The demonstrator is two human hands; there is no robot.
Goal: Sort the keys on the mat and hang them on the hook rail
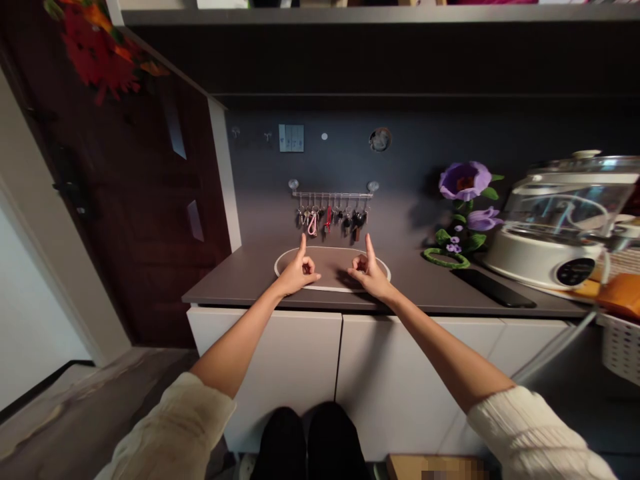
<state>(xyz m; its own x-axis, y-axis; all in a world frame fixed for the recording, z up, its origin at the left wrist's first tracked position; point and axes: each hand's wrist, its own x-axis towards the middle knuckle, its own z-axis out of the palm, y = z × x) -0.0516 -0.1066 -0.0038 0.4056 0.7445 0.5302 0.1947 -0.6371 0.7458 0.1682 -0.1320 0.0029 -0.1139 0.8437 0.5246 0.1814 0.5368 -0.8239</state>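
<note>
Both of my hands are raised over an oval brown mat with a pale rim (335, 260) on the countertop. My left hand (299, 270) has its index finger stretched up and its thumb out to the side, while the other fingers curl in. Mirroring it, my right hand (371, 272) also extends index finger and thumb, the rest curled. I see nothing held in either hand. Behind them, several keys (329, 219) hang from a clear hook rail (333, 195) on the dark wall, one with a pink loop (313, 223).
To the right stand purple artificial flowers (465, 181) on a green base, a black phone-like slab (494, 288), and a cream appliance with a clear cover (550, 220). A shelf (380, 17) overhangs the counter. White cabinet doors (290, 347) lie below; a dark door (150, 200) is left.
</note>
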